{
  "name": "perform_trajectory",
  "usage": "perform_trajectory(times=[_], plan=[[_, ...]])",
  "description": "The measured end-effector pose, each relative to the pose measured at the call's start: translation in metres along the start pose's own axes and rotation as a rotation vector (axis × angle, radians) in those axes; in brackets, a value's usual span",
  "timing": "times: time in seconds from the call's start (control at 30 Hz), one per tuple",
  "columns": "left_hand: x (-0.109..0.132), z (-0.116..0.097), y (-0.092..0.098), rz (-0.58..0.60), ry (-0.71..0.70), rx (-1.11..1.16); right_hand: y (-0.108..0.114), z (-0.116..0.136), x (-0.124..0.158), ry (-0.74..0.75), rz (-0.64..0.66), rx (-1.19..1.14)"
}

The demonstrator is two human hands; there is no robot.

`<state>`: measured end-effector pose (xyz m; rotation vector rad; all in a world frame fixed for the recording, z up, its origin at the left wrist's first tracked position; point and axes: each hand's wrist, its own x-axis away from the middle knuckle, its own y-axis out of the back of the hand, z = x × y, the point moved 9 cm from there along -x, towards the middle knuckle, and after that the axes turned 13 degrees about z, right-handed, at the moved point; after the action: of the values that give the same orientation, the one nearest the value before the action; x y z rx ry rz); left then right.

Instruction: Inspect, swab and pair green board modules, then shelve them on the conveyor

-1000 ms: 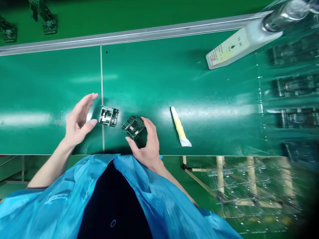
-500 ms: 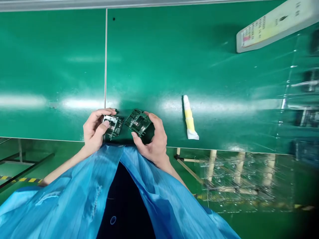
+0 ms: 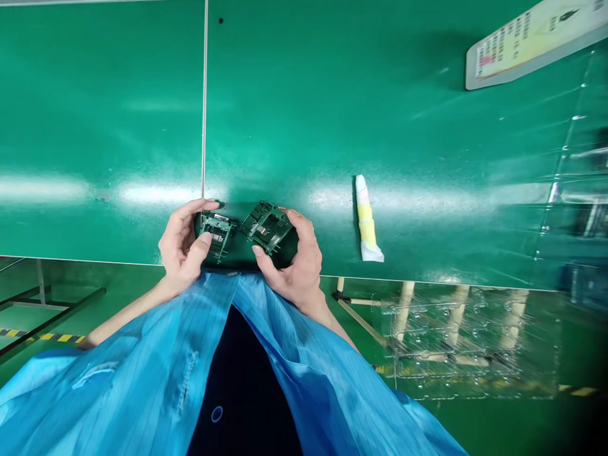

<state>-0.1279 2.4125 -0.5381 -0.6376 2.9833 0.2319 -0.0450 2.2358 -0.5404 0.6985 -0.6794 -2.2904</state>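
Close to the front edge of the green table, my left hand point(image 3: 185, 244) grips a small circuit board assembly point(image 3: 221, 234), its thumb on the face and its fingers round the far side. A second circuit board assembly point(image 3: 266, 227), turned at an angle, is held between the thumb and fingers of my right hand point(image 3: 299, 259). The two assemblies are side by side with their near corners almost meeting; whether they touch I cannot tell. Both show green boards with pins and metal parts. My palms hide some of their outer edges.
A narrow white-and-yellow wrapped piece point(image 3: 365, 218) lies on the green table point(image 3: 308, 114) to the right. Farther back stands a white labelled container point(image 3: 522, 47). Clear plastic trays point(image 3: 475, 342) sit on a rack below the table edge, and more clear plastic with dark parts lies far right.
The left assembly has tilted, so its face looks different under my thumb. The right assembly has turned slightly in my fingers. The view has shifted a little.
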Motion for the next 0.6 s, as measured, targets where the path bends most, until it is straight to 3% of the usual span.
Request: perform_trajectory(times=[0.17,0.6], plan=[[-0.01,0.0,-0.006,0.157,-0.001,0.011,-0.001,-0.001,-0.001,-0.023,0.015,0.011],[-0.017,-0.004,-0.006,0.087,-0.014,0.007,-0.002,-0.001,0.0,-0.007,0.005,-0.015]])
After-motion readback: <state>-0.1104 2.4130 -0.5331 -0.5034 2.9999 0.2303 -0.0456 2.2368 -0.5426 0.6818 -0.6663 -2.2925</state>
